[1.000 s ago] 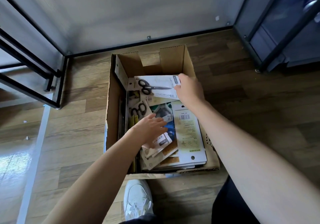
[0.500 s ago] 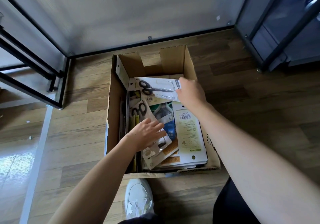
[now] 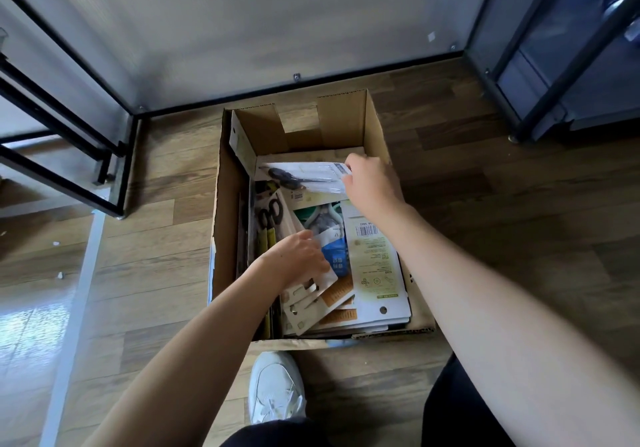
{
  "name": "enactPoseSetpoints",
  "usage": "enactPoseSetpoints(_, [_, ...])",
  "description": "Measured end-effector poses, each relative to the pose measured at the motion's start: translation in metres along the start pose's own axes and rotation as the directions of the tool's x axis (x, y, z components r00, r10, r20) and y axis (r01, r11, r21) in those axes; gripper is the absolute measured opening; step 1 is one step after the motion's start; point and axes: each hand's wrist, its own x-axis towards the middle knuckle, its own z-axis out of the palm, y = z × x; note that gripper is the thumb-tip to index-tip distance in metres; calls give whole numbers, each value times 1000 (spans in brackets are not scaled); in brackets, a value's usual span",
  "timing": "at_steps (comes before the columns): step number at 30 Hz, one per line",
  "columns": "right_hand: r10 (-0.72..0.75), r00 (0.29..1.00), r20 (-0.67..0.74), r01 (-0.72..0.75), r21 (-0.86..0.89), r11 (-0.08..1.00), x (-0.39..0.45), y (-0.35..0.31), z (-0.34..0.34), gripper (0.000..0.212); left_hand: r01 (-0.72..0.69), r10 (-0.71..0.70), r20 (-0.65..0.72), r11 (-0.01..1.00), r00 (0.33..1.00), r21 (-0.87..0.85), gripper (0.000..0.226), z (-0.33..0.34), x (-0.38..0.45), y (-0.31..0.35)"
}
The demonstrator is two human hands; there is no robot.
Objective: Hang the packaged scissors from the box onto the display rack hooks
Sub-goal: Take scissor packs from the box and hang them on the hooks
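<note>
Right hand (image 3: 372, 183) reaches the box's (image 3: 225, 204) far end, fingers (image 3: 348, 178) pinching a white scissors pack's (image 3: 304, 178) edge — lift it flat. Left hand (image 3: 298, 258) presses a tilted card pack (image 3: 311, 294) mid-box; its grip I cannot tell — free one pack at a time.

Right hand (image 3: 372, 183) hid one end of the blurred scissors pack (image 3: 304, 178); grip unclear. Left hand (image 3: 299, 259) covered packs beneath. Pkg print too small to read.
</note>
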Motion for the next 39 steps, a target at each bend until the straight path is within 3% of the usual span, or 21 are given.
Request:
enactPoseSetpoints(6, [26, 1000, -2, -25, 187, 982, -9, -2, -3, 15, 23, -23, -12, 1000, 1000, 0, 27, -33, -14, -17])
enactPoseSetpoints(10, [86, 992, 92, -96, 105, 990, -29, -2, -12, 18, 1, -2, 38, 999, 999, 39, 21, -70, -24, -33])
enactPoseSetpoints(12, [119, 984, 130, -126, 49, 991, -35, -3, -24, 22, 77, -77, -3, 996, 997, 35, 18, -93, -32, -40])
enactPoseSetpoints(14, [138, 981, 138, -141, 13, 990, -34, -9, -45, 22, 170, -180, -135, 982, 974, -87, 16, -123, -51, -49])
enactPoseSetpoints(16, [149, 979, 141, -148, -21, 989, -30, -21, -74, 21, 254, -292, -143, 938, 946, -236, 17, -146, -72, -61])
enactPoseSetpoints(20, [182, 978, 105, -175, -75, 982, -27, -61, -148, 16, 351, -470, -84, 754, 879, -555, 28, -188, -124, -83])
enactPoseSetpoints(24, [169, 985, 36, -167, -45, 985, -31, -106, -236, 17, 334, -721, -8, 331, 693, -883, 16, -254, -189, -97])
enactPoseSetpoints(26, [166, 985, 35, -167, 3, 986, -32, -129, -280, 17, 274, -782, 40, 170, 622, -947, 10, -292, -223, -105])
enactPoseSetpoints(31, [191, 980, 46, -194, 72, 978, -33, -187, -386, 21, 131, -852, 152, -99, 500, -986, 20, -382, -298, -131])
enactPoseSetpoints(34, [177, 984, 8, -177, 138, 975, -30, -223, -442, 23, 41, -892, 186, -186, 411, -982, 22, -437, -339, -148])
enactPoseSetpoints(39, [100, 995, -19, -94, 209, 973, -20, -280, -523, 17, -172, -922, 166, -237, 349, -956, 24, -514, -399, -174])
